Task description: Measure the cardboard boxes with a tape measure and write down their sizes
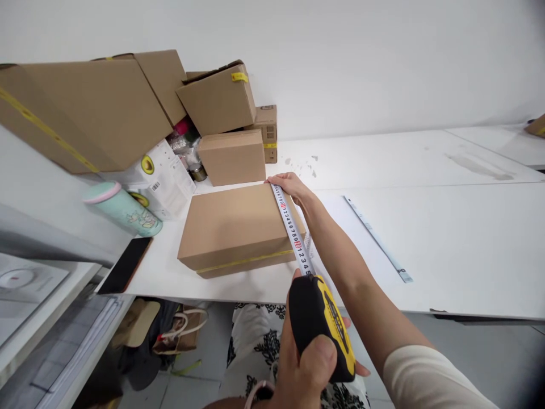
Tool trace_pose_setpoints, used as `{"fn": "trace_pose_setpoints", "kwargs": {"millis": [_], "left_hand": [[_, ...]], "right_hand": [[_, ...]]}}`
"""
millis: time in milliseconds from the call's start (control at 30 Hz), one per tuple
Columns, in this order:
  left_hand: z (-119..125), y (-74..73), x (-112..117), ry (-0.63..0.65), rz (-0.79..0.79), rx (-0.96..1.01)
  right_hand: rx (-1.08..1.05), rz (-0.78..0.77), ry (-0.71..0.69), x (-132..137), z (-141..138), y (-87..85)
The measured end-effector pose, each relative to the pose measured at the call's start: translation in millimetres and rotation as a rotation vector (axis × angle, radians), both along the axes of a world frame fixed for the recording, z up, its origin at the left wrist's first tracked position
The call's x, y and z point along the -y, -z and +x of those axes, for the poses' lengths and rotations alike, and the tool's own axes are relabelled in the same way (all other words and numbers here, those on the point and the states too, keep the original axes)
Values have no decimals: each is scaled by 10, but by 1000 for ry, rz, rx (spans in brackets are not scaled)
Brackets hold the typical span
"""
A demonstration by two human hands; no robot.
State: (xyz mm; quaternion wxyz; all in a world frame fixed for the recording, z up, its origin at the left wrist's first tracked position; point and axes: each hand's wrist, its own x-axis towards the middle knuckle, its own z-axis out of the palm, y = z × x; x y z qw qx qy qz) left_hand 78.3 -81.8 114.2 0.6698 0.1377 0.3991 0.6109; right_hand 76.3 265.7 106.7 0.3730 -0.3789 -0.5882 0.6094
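And here at the white table we have the plain brown cardboard box, lying flat near the front edge. Call it the clock's centre, twelve toward the wall. Down at five o'clock the left hand is wrapped round the chunky black-and-yellow tape measure case, thumb laid over its side. Up at one, the right hand, fingers drawn narrow, holds the end of the pale, numbered ribbon-like blade at the box's far edge; how the fingertips tuck under, I can't tell from here. That blade runs from one toward five, over the box's right end to the case.

The case looks solid, a bit heavy, surely stiff; a full palm grip round its black body suits it. The blade seems springy and slick, likely to twist or snap back, so its very tip is the place to pinch. The box looks light and firm-walled, best steadied at its edges, not pressed mid-lid.

At nine-thirty, a mint-green cylindrical bottle with a pink rim leans over; a dark flat phone lies at eight.
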Motion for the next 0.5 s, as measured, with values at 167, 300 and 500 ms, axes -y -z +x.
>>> {"fn": "trace_pose_setpoints", "kwargs": {"millis": [167,300,500], "left_hand": [[-2,12,10,22,15,-14],[-8,37,3,23,35,-17],[-1,-27,-6,27,-19,1]], "right_hand": [[-1,24,-26,37,17,-36],[5,32,-28,38,28,-44],[39,39,-19,39,9,-28]]}}
